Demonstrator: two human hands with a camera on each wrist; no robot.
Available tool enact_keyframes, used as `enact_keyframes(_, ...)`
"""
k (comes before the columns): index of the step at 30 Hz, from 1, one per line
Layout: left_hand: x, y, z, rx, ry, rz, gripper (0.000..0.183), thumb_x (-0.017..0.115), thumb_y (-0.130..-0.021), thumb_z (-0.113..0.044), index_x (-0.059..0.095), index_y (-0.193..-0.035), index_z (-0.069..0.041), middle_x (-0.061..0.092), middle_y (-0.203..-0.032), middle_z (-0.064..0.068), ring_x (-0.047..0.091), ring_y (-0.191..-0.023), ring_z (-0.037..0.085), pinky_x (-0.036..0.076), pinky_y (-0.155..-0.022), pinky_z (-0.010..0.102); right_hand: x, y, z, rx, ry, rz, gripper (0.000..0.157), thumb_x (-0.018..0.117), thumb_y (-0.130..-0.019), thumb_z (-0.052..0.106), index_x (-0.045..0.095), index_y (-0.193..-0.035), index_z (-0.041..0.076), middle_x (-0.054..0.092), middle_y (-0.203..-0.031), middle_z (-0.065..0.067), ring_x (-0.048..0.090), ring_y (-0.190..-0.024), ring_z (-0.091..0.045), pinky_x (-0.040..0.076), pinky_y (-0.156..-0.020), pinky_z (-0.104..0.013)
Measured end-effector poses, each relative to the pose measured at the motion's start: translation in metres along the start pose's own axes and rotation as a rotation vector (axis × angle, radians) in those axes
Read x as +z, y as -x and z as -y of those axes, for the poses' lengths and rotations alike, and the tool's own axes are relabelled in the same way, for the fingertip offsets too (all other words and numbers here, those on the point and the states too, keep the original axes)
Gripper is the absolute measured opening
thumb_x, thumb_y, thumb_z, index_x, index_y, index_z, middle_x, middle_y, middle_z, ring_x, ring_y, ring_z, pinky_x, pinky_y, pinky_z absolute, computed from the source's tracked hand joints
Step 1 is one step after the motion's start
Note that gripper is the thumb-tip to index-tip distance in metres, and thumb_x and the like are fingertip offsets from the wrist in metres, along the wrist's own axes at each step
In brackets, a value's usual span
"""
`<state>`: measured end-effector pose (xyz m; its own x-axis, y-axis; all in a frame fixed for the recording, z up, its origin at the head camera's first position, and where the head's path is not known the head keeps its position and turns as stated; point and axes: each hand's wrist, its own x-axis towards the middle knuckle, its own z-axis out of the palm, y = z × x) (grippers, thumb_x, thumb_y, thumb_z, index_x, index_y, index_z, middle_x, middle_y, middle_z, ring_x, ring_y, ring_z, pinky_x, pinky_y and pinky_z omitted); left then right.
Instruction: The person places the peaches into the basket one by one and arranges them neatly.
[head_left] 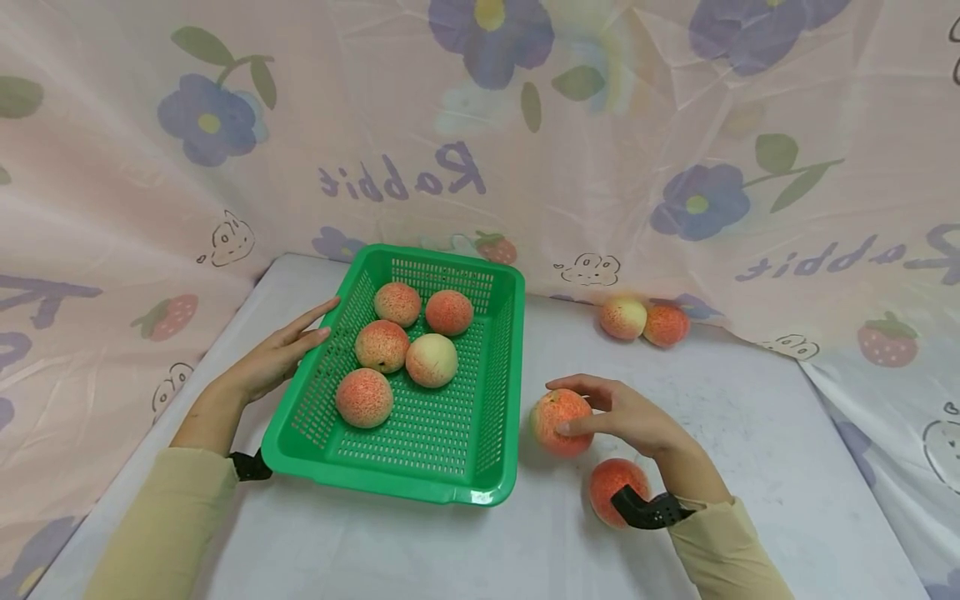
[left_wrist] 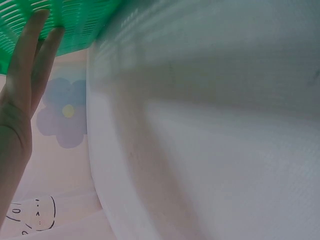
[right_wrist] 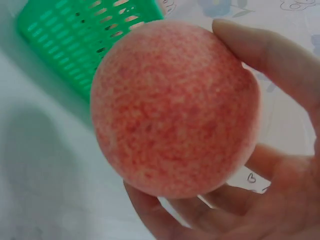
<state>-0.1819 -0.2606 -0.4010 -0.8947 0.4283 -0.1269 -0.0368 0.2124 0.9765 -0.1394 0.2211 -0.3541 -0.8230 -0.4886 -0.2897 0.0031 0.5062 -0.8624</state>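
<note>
Beige sleeves (head_left: pixel 168 517), two hands (head_left: pixel 273 358), right (head_left: pixel 626 417) gripping peach (head_left: pixel 551 421), left touching green basket (head_left: pixel 420 437)

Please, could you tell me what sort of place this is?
Probably a makeshift indoor recording corner: a flower-printed fabric backdrop hangs around a white table, and the person wears a black wrist device.

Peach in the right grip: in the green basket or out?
Out. The head view shows the right grip holding the peach beside the green basket, not inside it.
</note>
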Motion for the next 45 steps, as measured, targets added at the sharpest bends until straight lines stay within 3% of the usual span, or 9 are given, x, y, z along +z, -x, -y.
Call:
enact_keyframes(4, -0.001, 0.0, 0.0, 0.0, -0.005, 0.0, 0.057, 0.037, -0.105, -0.034, 0.008, -0.155, -0.036, 0.004, -0.159, 0.019, 0.024, -0.14, 0.044, 0.021, -0.109, 0.067, -0.003, -0.002, 0.009, -0.031, 0.001, -0.002, 0.054, 0.075, -0.082, 0.022, 0.057, -0.133, 0.013, 0.052, -0.137, -0.011, 0.047, -0.124, -0.032, 0.046, -0.093, -0.038)
enact_keyframes(9, -0.002, 0.0, 0.0, -0.004, -0.033, -0.009, 0.057, 0.037, -0.105, -0.035, 0.008, -0.155, -0.035, 0.018, -0.155, 0.023, 0.05, -0.125, 0.029, 0.038, -0.105, 0.051, -0.007, -0.005, 0.025, -0.084, 0.0, -0.007, 0.053, 0.075, -0.082, 0.02, 0.057, -0.132, 0.015, 0.055, -0.134, -0.01, 0.049, -0.12, -0.03, 0.045, -0.095, -0.04)
enact_keyframes(14, 0.0, 0.001, -0.001, -0.005, -0.001, -0.001, 0.058, 0.038, -0.105, -0.034, 0.009, -0.155, -0.035, 0.001, -0.159, 0.02, 0.022, -0.141, 0.044, 0.017, -0.109, 0.069, -0.009, -0.012, 0.038, -0.118, -0.009, 0.001, 0.052, 0.073, -0.083, 0.019, 0.056, -0.132, 0.014, 0.057, -0.13, -0.009, 0.051, -0.115, -0.029, 0.047, -0.092, -0.04)
enact_keyframes(16, 0.001, 0.001, -0.001, -0.008, 0.007, -0.002, 0.058, 0.038, -0.105, -0.035, 0.009, -0.155, -0.035, -0.002, -0.159, 0.019, 0.014, -0.142, 0.047, 0.012, -0.108, 0.071, -0.009, -0.015, 0.042, -0.132, -0.013, 0.006, 0.053, 0.073, -0.083, 0.018, 0.056, -0.133, 0.013, 0.059, -0.126, -0.009, 0.053, -0.113, -0.028, 0.047, -0.091, -0.039)
enact_keyframes(20, 0.001, 0.001, -0.002, -0.01, 0.006, -0.007, 0.059, 0.038, -0.105, -0.035, 0.008, -0.155, -0.035, 0.0, -0.159, 0.021, 0.02, -0.14, 0.048, 0.016, -0.108, 0.07, -0.008, -0.022, 0.051, -0.153, -0.024, 0.024, 0.055, 0.072, -0.084, 0.017, 0.053, -0.134, 0.007, 0.061, -0.121, -0.008, 0.056, -0.109, -0.026, 0.048, -0.089, -0.037)
enact_keyframes(26, 0.0, 0.001, -0.003, -0.011, 0.005, -0.005, 0.058, 0.038, -0.105, -0.035, 0.009, -0.155, -0.035, -0.007, -0.16, 0.016, 0.001, -0.144, 0.047, 0.009, -0.106, 0.074, -0.003, -0.034, 0.064, -0.174, -0.038, 0.031, 0.054, 0.073, -0.083, 0.017, 0.055, -0.134, 0.008, 0.063, -0.121, -0.006, 0.057, -0.108, -0.025, 0.048, -0.09, -0.038)
enact_keyframes(33, 0.0, 0.001, -0.001, -0.008, 0.024, -0.002, 0.058, 0.038, -0.105, -0.034, 0.009, -0.155, -0.035, 0.001, -0.16, 0.018, 0.018, -0.141, 0.047, 0.015, -0.109, 0.069, 0.005, -0.049, 0.078, -0.157, -0.098, 0.045, 0.053, 0.073, -0.083, 0.017, 0.056, -0.133, 0.013, 0.062, -0.123, -0.006, 0.057, -0.11, -0.024, 0.047, -0.093, -0.037)
enact_keyframes(39, 0.0, 0.0, 0.0, -0.007, 0.02, 0.001, 0.057, 0.037, -0.105, -0.034, 0.009, -0.155, -0.036, -0.001, -0.16, 0.018, 0.013, -0.143, 0.046, 0.014, -0.108, 0.071, 0.015, -0.062, 0.089, -0.15, -0.156, 0.069, 0.055, 0.073, -0.082, 0.014, 0.054, -0.134, 0.011, 0.061, -0.122, -0.009, 0.059, -0.109, -0.024, 0.05, -0.092, -0.036)
enact_keyframes(45, 0.0, 0.0, 0.0, -0.005, 0.016, -0.003, 0.058, 0.037, -0.105, -0.035, 0.008, -0.155, -0.035, 0.007, -0.159, 0.02, 0.03, -0.136, 0.046, 0.024, -0.108, 0.066, 0.023, -0.071, 0.096, -0.146, -0.199, 0.106, 0.057, 0.072, -0.083, 0.013, 0.052, -0.136, 0.007, 0.061, -0.123, -0.009, 0.06, -0.107, -0.022, 0.051, -0.092, -0.035)
